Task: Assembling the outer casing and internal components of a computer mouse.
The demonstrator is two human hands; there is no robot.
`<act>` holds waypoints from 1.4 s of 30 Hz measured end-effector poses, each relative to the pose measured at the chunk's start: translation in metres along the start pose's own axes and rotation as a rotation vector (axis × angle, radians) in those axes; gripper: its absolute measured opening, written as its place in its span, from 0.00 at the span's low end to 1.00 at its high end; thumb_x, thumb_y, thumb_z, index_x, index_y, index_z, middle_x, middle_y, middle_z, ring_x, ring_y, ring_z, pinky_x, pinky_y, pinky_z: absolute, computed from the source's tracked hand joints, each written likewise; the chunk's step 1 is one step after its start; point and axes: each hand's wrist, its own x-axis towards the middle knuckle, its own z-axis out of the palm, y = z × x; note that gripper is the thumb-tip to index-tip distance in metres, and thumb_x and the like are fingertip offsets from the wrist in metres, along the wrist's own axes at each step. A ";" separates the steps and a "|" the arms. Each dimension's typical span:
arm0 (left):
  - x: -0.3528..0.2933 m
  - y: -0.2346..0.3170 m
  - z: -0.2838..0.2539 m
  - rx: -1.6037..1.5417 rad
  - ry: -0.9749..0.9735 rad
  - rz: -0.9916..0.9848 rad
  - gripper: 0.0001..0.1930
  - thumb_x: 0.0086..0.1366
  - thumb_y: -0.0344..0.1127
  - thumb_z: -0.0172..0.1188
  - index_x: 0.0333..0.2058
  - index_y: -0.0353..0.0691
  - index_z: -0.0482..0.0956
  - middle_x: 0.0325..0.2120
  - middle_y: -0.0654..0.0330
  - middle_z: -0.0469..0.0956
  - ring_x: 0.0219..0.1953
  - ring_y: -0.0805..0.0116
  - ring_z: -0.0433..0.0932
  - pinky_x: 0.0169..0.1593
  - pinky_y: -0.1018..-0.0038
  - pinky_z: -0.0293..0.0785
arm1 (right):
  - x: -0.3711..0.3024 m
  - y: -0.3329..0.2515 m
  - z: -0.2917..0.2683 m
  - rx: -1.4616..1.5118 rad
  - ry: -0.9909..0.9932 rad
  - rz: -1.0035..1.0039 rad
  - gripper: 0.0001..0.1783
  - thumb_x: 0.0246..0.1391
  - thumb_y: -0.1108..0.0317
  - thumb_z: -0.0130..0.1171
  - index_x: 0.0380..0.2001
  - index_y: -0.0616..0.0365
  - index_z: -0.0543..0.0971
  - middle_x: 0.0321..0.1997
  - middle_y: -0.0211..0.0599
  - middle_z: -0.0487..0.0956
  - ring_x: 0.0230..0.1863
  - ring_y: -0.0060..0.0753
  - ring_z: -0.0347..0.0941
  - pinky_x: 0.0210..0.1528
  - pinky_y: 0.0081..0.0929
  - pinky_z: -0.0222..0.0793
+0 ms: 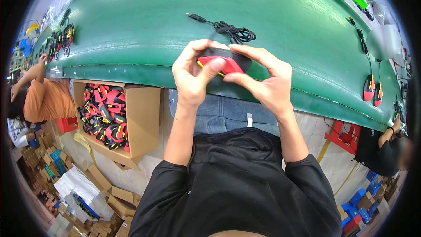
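Note:
Both hands grip a black computer mouse with a red and yellow shell part (232, 65) just over the near edge of the green bench. My left hand (190, 70) is closed round its left side, its thumb pressing on the red part. My right hand (272, 79) holds the other side, fingers over the black top and thumb at the red lower edge. The fingers hide part of the mouse. Behind it, a coiled black cable (234, 32) with a plug lies on the bench and runs to the mouse.
An open cardboard box (142, 118) at my left holds many red and black mouse shells. Two cabled mice (369, 88) lie at the bench's right, more (68, 35) at its far left. One person (48, 98) sits to the left, another (379, 151) to the right.

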 end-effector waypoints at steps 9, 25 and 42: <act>0.004 -0.022 0.006 -0.421 0.054 -0.201 0.23 0.66 0.38 0.61 0.53 0.32 0.68 0.44 0.56 0.75 0.50 0.65 0.75 0.57 0.64 0.70 | -0.013 0.003 -0.001 -0.011 0.077 0.112 0.32 0.33 0.70 0.79 0.45 0.66 0.79 0.43 0.39 0.82 0.43 0.28 0.79 0.50 0.26 0.74; -0.002 -0.026 0.033 0.192 -0.135 -0.252 0.14 0.63 0.22 0.59 0.48 0.28 0.74 0.38 0.50 0.81 0.38 0.64 0.81 0.45 0.71 0.78 | -0.083 0.090 -0.248 -0.085 0.890 0.547 0.23 0.54 0.64 0.67 0.51 0.62 0.78 0.44 0.40 0.81 0.45 0.24 0.77 0.49 0.23 0.71; 0.015 0.027 -0.076 0.420 0.331 -0.002 0.11 0.67 0.27 0.57 0.46 0.30 0.75 0.34 0.54 0.82 0.35 0.71 0.81 0.41 0.75 0.78 | -0.095 0.106 -0.264 -1.296 0.915 0.338 0.16 0.60 0.54 0.59 0.42 0.54 0.84 0.40 0.36 0.84 0.37 0.34 0.80 0.41 0.29 0.73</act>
